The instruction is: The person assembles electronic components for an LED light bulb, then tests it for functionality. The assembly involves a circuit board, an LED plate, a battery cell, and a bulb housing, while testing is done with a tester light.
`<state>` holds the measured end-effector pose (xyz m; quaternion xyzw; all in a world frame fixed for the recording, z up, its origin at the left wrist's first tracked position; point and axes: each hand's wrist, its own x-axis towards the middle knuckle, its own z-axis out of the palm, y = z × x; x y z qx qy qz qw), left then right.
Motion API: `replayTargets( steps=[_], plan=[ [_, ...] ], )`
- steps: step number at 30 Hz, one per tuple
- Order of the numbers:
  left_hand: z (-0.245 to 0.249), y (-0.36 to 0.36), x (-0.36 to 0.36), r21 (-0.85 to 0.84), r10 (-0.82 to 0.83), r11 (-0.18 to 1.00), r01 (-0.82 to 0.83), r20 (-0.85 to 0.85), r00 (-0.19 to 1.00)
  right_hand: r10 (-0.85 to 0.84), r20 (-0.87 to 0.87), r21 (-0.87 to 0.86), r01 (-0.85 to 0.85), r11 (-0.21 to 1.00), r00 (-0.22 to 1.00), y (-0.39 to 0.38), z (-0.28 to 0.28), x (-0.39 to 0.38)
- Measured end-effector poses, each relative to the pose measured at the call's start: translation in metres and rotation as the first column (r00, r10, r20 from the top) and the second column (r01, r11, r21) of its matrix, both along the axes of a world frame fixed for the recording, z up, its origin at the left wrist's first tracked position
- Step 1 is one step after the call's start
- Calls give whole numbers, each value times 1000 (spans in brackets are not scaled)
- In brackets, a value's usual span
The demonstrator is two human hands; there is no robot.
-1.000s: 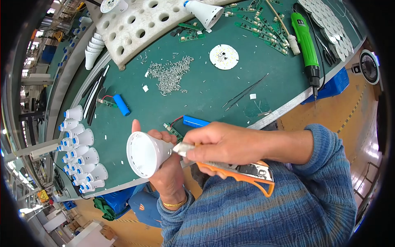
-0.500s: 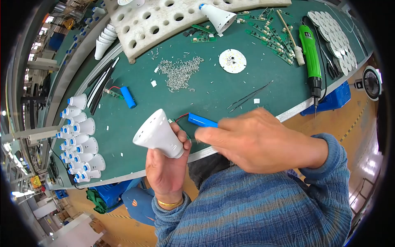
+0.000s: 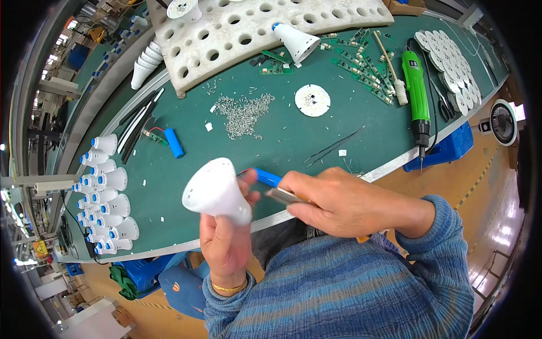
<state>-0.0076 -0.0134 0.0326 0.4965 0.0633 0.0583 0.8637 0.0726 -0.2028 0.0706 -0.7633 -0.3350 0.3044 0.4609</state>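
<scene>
My left hand is closed around the narrow neck of a white lamp housing. The cup's wide rim faces up and to the left. In my right hand is an orange-handled tool with a flat metal blade, blurred and pointing at the housing's neck; a bit of orange shows below the palm. Between the hands, a blue battery cell with a red wire lies partly hidden behind my right fingers. Another blue battery, wired to a small green board, rests farther left on the table.
Small screws lie in a pile beside a round LED board. Tweezers and a green electric screwdriver are to the right. White housings line the left; a foam block with holes stands at the back.
The tool's metal blade, hidden in the right hand before, now shows near the housing. My right hand has shifted slightly left and turned. The left hand keeps its hold; the view has shifted a little.
</scene>
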Motion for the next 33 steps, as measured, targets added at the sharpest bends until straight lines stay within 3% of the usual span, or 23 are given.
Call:
replayTargets(
  steps=[3, 6, 7, 16, 22, 33],
  plan=[
    [-3, 9, 3, -66, 36, 997, -42, -91, 995, -11, 14, 59, 10, 998, 1000, -4, 8, 2],
    [-8, 18, -2, -362, -158, 925, 117, -86, 984, -54, 409, -8, 63, 998, 911, 0, 3, 0],
    [-5, 13, 0, -356, -167, 925, 134, -62, 984, -22, 429, 2, 24, 1000, 903, 2, 3, 0],
    [9, 3, 3, -265, -152, 959, 101, -178, 972, 254, 425, -143, -213, 967, 869, 15, 21, 9],
    [11, 5, 6, -337, -185, 936, 101, -227, 956, 250, 414, -121, -219, 968, 875, 20, 23, 14],
    [13, 2, 7, -253, -178, 961, 107, -278, 944, 286, 423, -123, -258, 958, 860, 22, 20, 18]
  ],
)
